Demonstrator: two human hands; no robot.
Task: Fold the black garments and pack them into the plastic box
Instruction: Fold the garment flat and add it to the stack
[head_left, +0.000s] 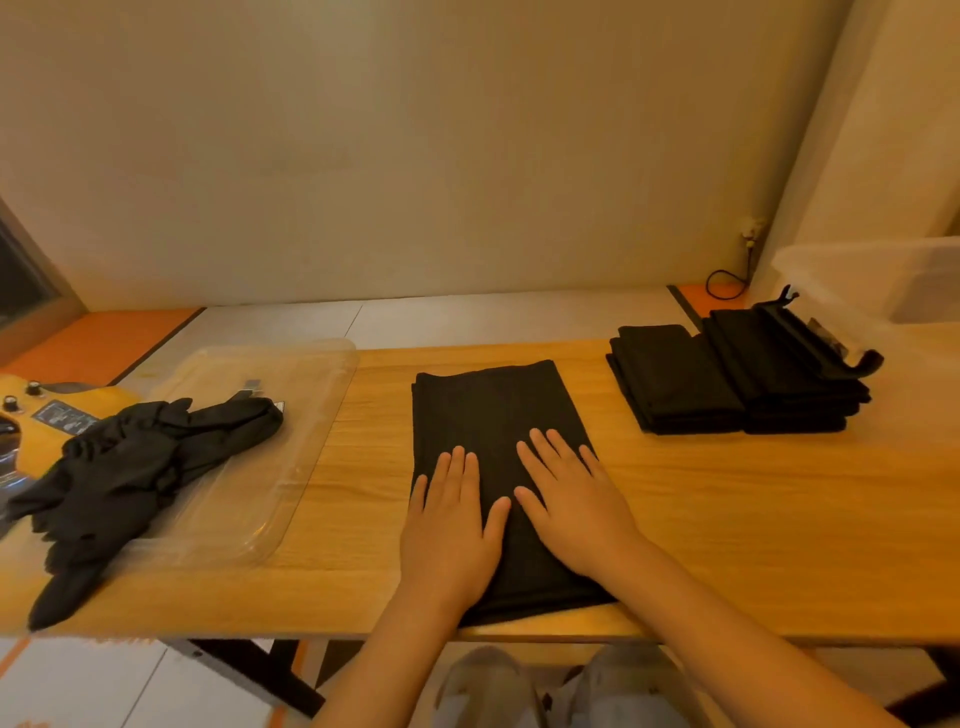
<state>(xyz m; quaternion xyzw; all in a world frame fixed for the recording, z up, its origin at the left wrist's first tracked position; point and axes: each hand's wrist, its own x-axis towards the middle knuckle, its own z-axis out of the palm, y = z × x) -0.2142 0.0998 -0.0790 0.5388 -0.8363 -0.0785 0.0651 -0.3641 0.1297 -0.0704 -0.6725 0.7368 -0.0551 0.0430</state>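
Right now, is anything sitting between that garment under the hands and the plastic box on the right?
Yes. Two stacks of folded garments lie on the table between the garment and the box, which sits at the far right edge.

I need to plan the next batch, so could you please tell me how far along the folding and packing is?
Done: two stacks of folded garments sit at the table's right. In hand: the left hand and right hand lie flat on a partly folded garment at the centre. Left: an unfolded pile lies on the clear lid at the left, and no garment can be seen in the plastic box.
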